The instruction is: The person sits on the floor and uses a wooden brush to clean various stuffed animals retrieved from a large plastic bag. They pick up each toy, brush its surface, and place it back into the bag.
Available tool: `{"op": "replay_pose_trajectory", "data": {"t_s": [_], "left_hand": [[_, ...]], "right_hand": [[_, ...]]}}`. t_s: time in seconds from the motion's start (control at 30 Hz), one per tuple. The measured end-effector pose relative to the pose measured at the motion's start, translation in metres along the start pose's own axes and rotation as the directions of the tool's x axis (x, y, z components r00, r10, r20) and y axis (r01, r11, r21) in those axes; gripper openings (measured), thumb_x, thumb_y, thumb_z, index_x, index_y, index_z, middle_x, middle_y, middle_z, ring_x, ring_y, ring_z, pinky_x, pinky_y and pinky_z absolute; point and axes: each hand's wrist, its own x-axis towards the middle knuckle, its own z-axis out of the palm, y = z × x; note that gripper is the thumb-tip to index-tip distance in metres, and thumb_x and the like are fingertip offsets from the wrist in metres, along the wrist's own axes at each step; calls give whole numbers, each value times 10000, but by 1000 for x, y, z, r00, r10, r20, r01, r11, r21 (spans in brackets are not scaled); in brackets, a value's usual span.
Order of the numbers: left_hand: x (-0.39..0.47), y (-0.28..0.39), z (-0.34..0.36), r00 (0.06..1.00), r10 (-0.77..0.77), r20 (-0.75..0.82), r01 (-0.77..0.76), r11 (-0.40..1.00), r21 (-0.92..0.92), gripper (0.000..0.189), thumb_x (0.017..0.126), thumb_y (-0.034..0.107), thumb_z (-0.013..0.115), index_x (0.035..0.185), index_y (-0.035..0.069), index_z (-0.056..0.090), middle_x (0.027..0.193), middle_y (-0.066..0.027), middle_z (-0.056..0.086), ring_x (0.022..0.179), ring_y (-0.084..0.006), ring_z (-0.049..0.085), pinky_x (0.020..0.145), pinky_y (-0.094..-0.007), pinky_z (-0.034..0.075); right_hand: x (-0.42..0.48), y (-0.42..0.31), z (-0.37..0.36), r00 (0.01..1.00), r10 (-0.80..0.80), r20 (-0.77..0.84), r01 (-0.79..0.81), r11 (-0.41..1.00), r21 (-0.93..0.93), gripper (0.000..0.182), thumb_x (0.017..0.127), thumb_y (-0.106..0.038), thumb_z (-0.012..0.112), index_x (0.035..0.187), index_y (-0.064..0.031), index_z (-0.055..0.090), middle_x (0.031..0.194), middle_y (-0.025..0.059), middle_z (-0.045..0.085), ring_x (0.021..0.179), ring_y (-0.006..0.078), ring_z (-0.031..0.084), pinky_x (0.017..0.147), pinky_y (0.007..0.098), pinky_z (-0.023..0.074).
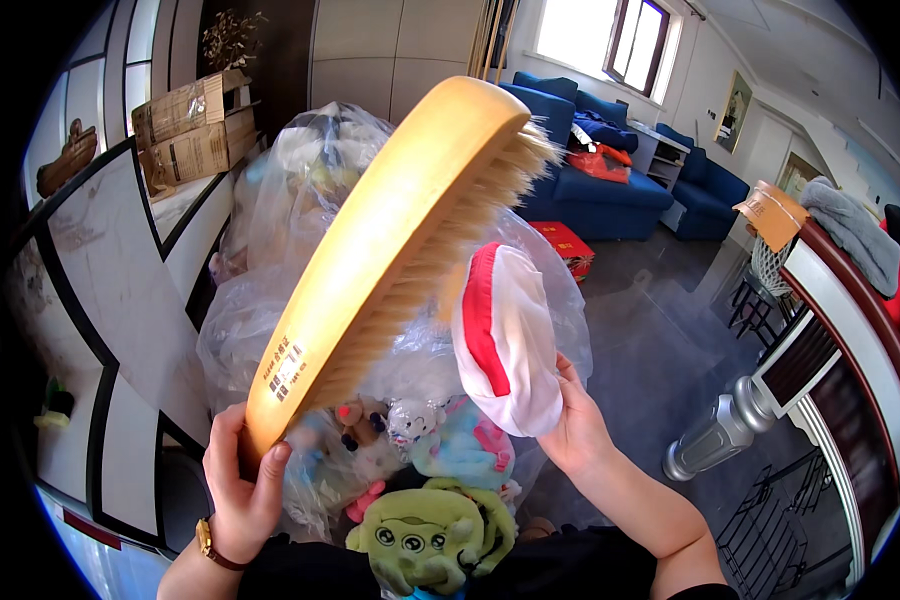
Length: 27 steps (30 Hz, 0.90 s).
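My left hand (pixel 245 484) grips the lower end of a large wooden-handled brush (pixel 375 240) with pale bristles, which slants up to the right. Printed writing marks its handle. In my right hand (pixel 579 420) is a small white fabric item with a red band (pixel 506 341), held upright beside the bristles; its exact kind is unclear. A green plush toy with three eyes (pixel 424 536) lies close to my body. Behind it, a big clear plastic bag (pixel 247 322) holds several plush toys, among them a white one (pixel 412 420) and a brown one (pixel 358 421).
At the left, cardboard boxes (pixel 191 135) rest on a marble-faced cabinet (pixel 105 247). A blue sofa (pixel 600 195) bearing clothes stands at the back, near a red box (pixel 570 247). To the right are a table with a thick silver leg (pixel 720 427) and a black metal rack (pixel 769 517).
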Motion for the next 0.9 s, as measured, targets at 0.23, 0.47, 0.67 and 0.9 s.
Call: {"op": "replay_pose_trajectory", "data": {"t_s": [0.23,0.47,0.67,0.9], "left_hand": [[2,-11,2,977,54,208,-48,998,-33,298,807,104,669,1028,-35,525,808,-123,600,673,-190,575,625,-263,454],[12,-45,13,981,-182,71,154,945,288,209,841,96,640,989,-5,533,713,-132,566,604,-188,541,579,-273,439],[8,-47,1,900,-413,139,427,899,-93,195,918,117,579,1058,6,502,793,26,512,720,-50,458,635,-193,384],[2,-25,15,909,-212,360,248,967,-57,233,873,139,640,1022,-2,531,781,-13,569,696,-65,484,614,-222,408]], "right_hand": [[3,3,-5,996,-53,74,56,997,-45,393,891,-4,549,1195,-125,332,1166,91,504,1052,186,543,894,346,466],[1,9,-9,926,-342,159,374,787,-491,435,819,48,614,1112,-113,337,1130,58,459,1023,134,508,833,280,444],[1,14,-12,860,-447,245,485,568,-665,487,777,83,632,1121,-90,334,1087,59,464,1004,120,501,734,233,454],[-4,19,-11,816,-451,361,538,367,-759,473,767,57,640,1142,-38,367,1045,112,550,933,161,578,766,264,484]]}}
